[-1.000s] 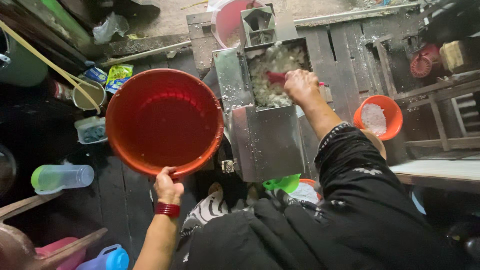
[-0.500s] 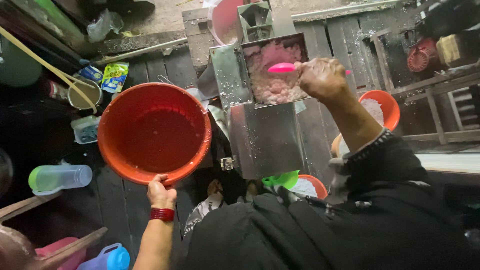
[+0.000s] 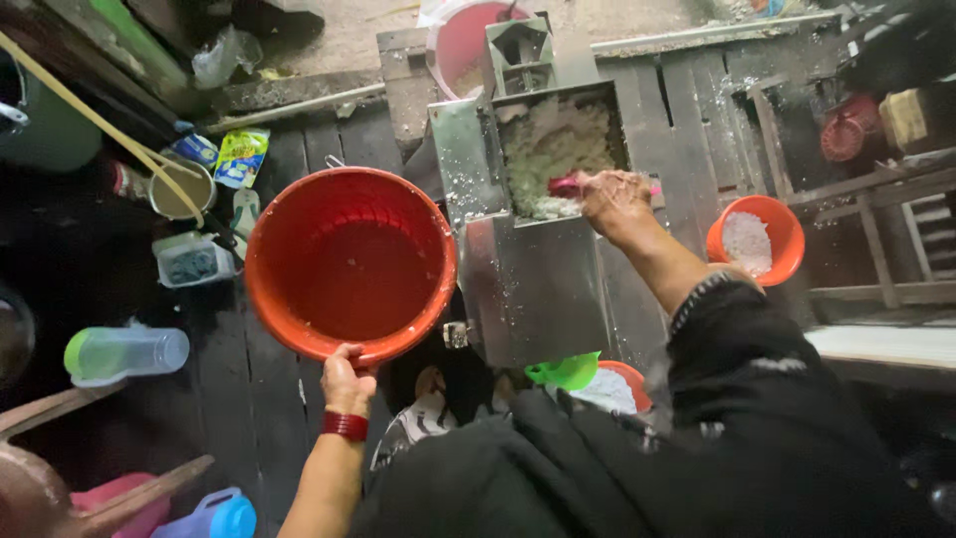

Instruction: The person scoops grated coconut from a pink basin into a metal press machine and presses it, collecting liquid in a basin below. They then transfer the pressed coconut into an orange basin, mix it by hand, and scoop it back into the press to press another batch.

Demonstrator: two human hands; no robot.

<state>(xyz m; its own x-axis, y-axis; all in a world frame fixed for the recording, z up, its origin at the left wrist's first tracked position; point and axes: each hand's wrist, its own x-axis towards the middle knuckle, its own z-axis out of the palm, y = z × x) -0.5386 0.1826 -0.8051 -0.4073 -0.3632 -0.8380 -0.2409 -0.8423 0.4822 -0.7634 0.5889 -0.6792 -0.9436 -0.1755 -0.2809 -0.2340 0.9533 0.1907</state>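
Basin point(image 3: 351, 261) left of hopper point(image 3: 558, 149) — seemingly touching

The red basin point(image 3: 349, 261) blocks the way left of the metal hopper point(image 3: 538, 209). Bottles and tubs crowd the dark floor point(image 3: 249, 399) further left; bare boards lie below the basin.

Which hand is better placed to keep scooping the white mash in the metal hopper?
Right: the right hand holds the pink scoop in the mash; the left hand grips the red basin.

Dim, daylight from above, deep shadows at left, wide-angle edge distortion.
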